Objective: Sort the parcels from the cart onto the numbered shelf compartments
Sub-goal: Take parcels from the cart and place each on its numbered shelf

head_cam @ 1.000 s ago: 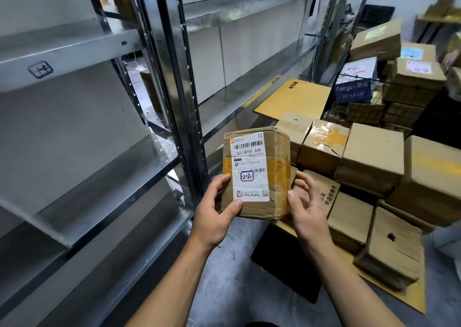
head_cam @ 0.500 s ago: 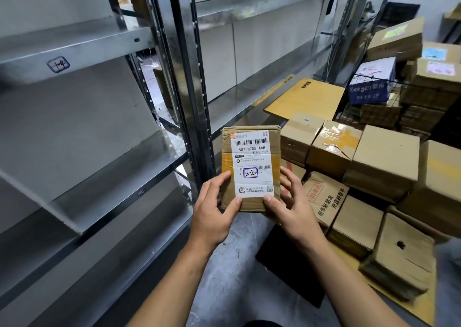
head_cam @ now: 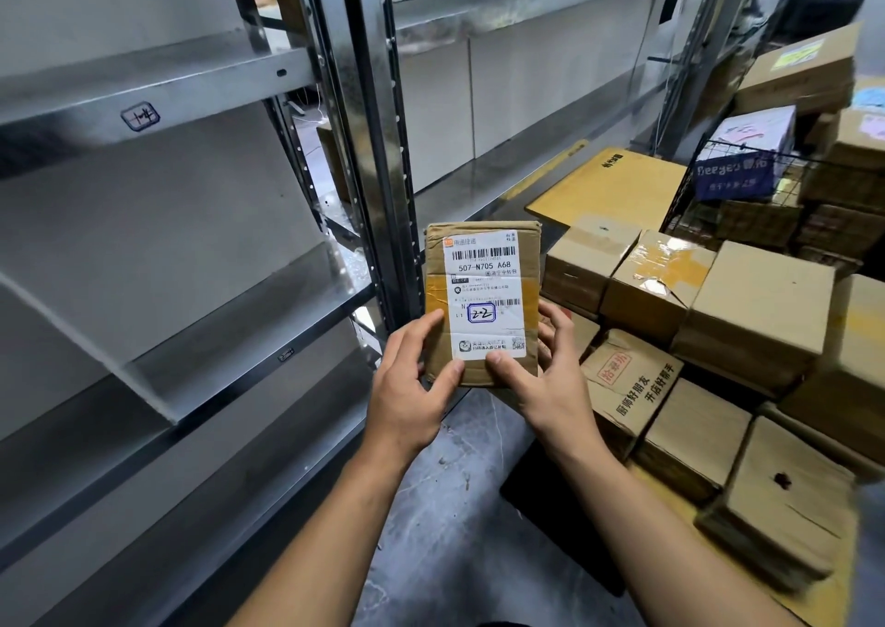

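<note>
I hold a small brown cardboard parcel (head_cam: 483,262) upright in front of me, its white shipping label facing the camera with "2-2" hand-written in a blue box. My left hand (head_cam: 412,387) grips its lower left edge, thumb on the front. My right hand (head_cam: 541,382) grips its lower right corner, thumb on the label's bottom edge and fingers behind. Grey metal shelving (head_cam: 230,320) stands to the left, with a marked tag on the upper shelf's front rail (head_cam: 140,116) and a small tag on the lower rail.
Many cardboard parcels (head_cam: 747,310) lie piled on the floor at right. Behind them a wire cart (head_cam: 747,181) holds more boxes, one blue and white. A flat yellow carton (head_cam: 608,186) leans by the shelf. Upright shelf posts (head_cam: 364,147) stand just behind the parcel.
The parcel has been turned so its labelled face squarely meets the camera. My right hand shifted from its side to its lower right corner. The view swung slightly left.
</note>
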Available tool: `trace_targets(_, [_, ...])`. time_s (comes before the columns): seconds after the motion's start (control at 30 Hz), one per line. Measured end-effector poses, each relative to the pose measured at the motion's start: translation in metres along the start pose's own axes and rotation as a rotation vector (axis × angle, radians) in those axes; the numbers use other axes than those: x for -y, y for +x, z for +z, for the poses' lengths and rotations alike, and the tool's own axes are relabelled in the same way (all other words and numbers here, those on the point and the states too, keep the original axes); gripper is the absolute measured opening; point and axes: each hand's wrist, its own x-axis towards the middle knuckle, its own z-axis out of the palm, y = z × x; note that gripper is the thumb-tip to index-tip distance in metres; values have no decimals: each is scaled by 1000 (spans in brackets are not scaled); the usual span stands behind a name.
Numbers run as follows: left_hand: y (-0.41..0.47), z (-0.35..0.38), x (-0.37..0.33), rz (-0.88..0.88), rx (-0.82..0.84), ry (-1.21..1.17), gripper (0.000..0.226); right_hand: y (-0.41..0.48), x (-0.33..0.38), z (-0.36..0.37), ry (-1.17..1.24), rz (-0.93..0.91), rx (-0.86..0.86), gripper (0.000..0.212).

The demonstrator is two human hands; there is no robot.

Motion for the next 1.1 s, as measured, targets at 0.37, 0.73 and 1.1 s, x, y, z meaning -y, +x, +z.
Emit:
trace_targets(0.37, [-11, 2, -11, 1, -12, 29, 60, -2, -2, -9, 78, 4, 15, 71])
trace_targets(0.73, [-15, -43, -20, -5, -234, 222, 51, 5, 6, 16, 181, 73, 81, 67])
trace_targets(1.1, [-15, -165, -10, -276, 92, 1167, 52, 7, 44, 77, 151, -20, 263, 68])
